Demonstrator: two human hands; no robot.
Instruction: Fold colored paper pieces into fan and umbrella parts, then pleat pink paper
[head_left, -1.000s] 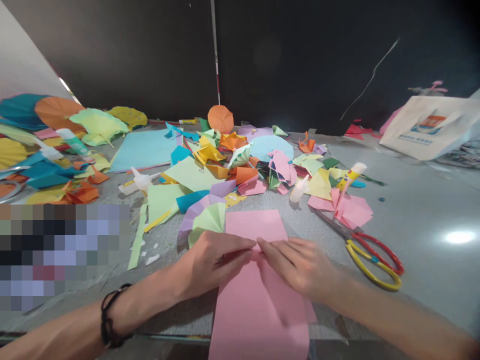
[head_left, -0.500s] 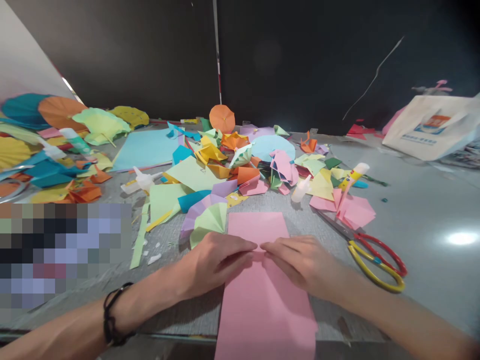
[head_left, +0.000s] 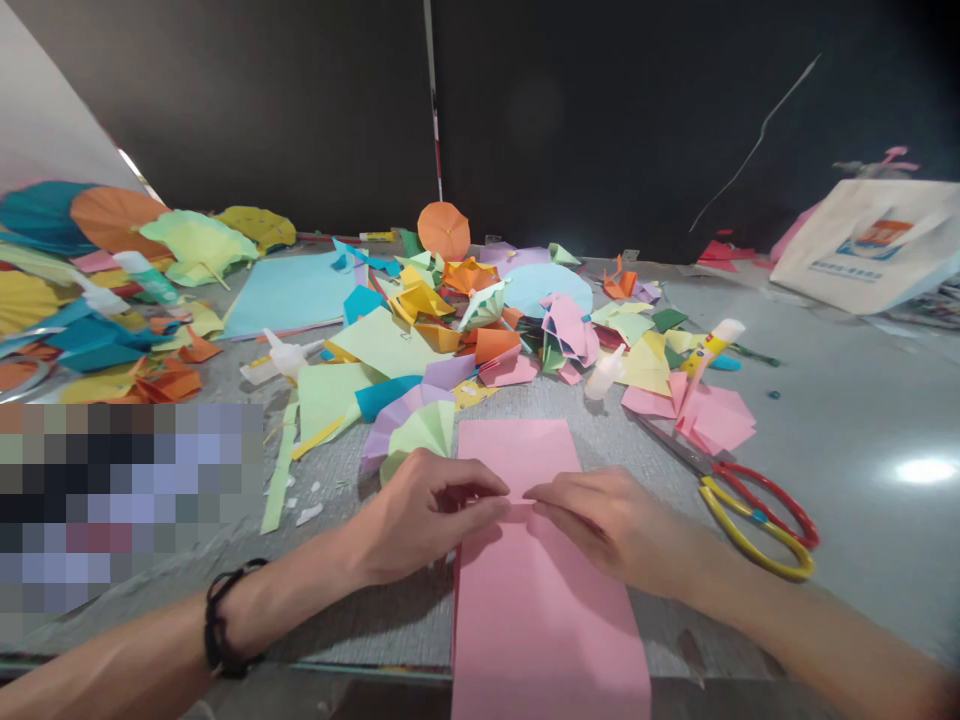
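Pink paper [head_left: 547,620] runs lengthwise under both hands, from the near edge of the counter [head_left: 847,400] out toward a heap of coloured scraps. The left hand [head_left: 427,515] sits on it with fingers curled and slightly raised; whether they pinch the sheet, I cannot tell. The right hand [head_left: 611,525] lies flatter, fingers together and angled inward, its fingertips [head_left: 551,490] just apart from the left's, so the hands are not pressed together. The step in hand looks like creasing a fold across the sheet, and the next move calls for running the fingers outward along that line.

Just past the left hand, one pale green paper fan [head_left: 420,432] touches one lilac paper fan [head_left: 397,425]. Right of the sheet lies one pair of scissors [head_left: 757,525] with red and yellow handles, near one yellow glue stick [head_left: 709,355] resting on pink offcuts. One clear glue bottle [head_left: 281,358] lies among the left-hand scraps, and a second clear glue bottle [head_left: 606,373] lies among those on the right. Farther off are one orange paper parasol [head_left: 444,230], five round paper fans [head_left: 112,222], and one white canvas tote bag [head_left: 870,245]. One black cord bracelet [head_left: 225,620] circles the left wrist.
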